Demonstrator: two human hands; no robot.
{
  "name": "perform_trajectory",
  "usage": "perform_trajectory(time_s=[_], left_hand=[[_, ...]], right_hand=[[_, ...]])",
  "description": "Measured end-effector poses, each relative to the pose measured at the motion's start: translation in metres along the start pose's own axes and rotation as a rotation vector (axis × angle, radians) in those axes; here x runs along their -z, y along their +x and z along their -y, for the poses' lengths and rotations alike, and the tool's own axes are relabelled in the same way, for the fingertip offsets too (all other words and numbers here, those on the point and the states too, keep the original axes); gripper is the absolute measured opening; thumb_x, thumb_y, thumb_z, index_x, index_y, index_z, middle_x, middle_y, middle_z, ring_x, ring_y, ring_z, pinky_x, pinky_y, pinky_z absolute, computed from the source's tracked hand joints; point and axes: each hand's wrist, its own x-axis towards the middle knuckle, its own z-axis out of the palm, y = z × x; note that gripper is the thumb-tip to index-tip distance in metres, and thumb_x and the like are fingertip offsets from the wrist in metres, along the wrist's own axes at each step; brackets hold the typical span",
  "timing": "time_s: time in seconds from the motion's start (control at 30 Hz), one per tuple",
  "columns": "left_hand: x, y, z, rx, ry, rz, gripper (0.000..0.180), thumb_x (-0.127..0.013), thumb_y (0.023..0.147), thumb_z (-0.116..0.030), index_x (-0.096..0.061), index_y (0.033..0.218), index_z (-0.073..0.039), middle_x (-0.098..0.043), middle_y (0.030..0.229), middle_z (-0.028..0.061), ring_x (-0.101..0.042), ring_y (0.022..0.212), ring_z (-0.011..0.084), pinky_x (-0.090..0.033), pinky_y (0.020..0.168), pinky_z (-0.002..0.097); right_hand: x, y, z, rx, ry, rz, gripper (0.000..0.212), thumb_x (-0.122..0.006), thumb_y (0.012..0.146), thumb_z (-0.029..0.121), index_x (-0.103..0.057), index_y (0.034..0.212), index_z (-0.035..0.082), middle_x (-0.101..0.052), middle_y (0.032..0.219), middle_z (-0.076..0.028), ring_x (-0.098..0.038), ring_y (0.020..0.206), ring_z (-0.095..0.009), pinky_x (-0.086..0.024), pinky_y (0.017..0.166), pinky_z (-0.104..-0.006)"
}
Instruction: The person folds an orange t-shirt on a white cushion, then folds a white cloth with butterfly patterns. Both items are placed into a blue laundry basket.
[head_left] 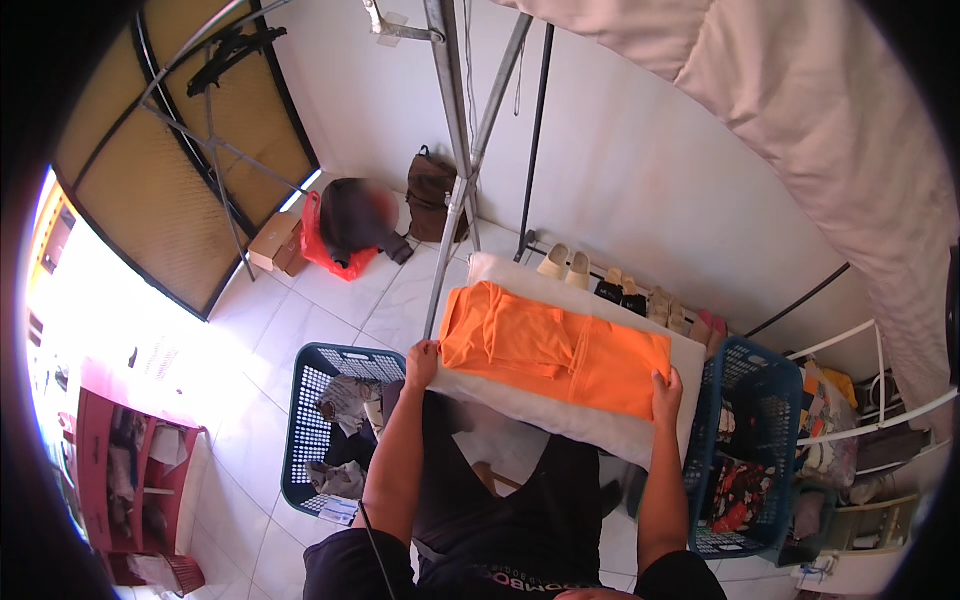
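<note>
White surface [687, 362], one orange garment [535, 335]; left hand [423, 364], right hand [667, 394]: each grip pinching edge.

Space above the orange garment [560, 350] was open; a metal pole [462, 178], left laundry basket [298, 420] and right laundry basket [765, 365] hemmed the ends of the padded board [688, 362].

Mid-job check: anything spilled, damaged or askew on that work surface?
Nothing looks spilled or damaged. Only the orange garment looks uneven: its left half lies creased, in loose layers, while its right half lies smoother.
</note>
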Motion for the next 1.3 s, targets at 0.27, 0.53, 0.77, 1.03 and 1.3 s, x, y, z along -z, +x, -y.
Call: perform_trajectory(time_s=[0.27,0.53,0.77,1.03,1.3], left_hand=[[0.019,0.007,0.013,-0.138,0.101,-0.201,0.023,-0.058,0.094,-0.021,-0.069,0.097,-0.001,-0.068,0.092,0.0224,-0.065,0.086,0.0399,-0.05,0.078,0.0478],[-0.03,-0.064,-0.164,-0.782,0.025,-0.294,0.032,-0.066,0.08,0.005,-0.063,0.111,-0.004,-0.064,0.107,0.0149,-0.059,0.106,0.0369,-0.046,0.094,0.0465],[-0.218,-0.129,-0.249,-0.69,0.328,0.141,0.058,-0.061,0.092,-0.029,-0.046,0.142,-0.003,-0.048,0.145,0.0178,-0.044,0.134,0.0327,-0.031,0.113,0.0513],[-0.261,-0.117,-0.21,-0.665,0.663,0.235,0.072,-0.042,0.101,-0.048,-0.028,0.157,-0.005,-0.03,0.163,0.0132,-0.022,0.153,0.0257,-0.005,0.125,0.0503],[-0.261,-0.128,-0.216,-0.663,0.637,0.189,0.066,-0.043,0.102,-0.039,-0.027,0.158,-0.009,-0.037,0.159,0.0108,-0.024,0.152,0.0259,-0.002,0.124,0.055]], right_hand=[[0.046,0.009,-0.026,-0.087,-0.114,-0.033,0.046,-0.067,0.095,0.03,-0.059,0.122,-0.006,-0.066,0.113,-0.016,-0.064,0.102,-0.025,-0.05,0.087,-0.035],[0.028,-0.015,0.02,0.372,-0.826,-0.101,0.052,-0.067,0.093,0.017,-0.05,0.14,0.003,-0.047,0.148,-0.02,-0.038,0.14,-0.043,-0.031,0.116,-0.0497],[-0.032,-0.004,-0.01,0.365,-0.935,0.123,0.048,-0.047,0.105,0.032,-0.049,0.145,0.006,-0.04,0.155,-0.02,-0.031,0.147,-0.037,-0.019,0.122,-0.053],[-0.022,-0.005,-0.015,0.365,-0.903,0.087,0.047,-0.039,0.107,0.031,-0.048,0.146,0.006,-0.037,0.157,-0.02,-0.031,0.148,-0.034,-0.02,0.122,-0.0525],[0.056,0.005,-0.049,0.25,-0.721,-0.043,0.054,-0.042,0.107,0.03,-0.036,0.153,0.002,-0.033,0.157,-0.026,-0.034,0.144,-0.043,-0.026,0.119,-0.0482]])
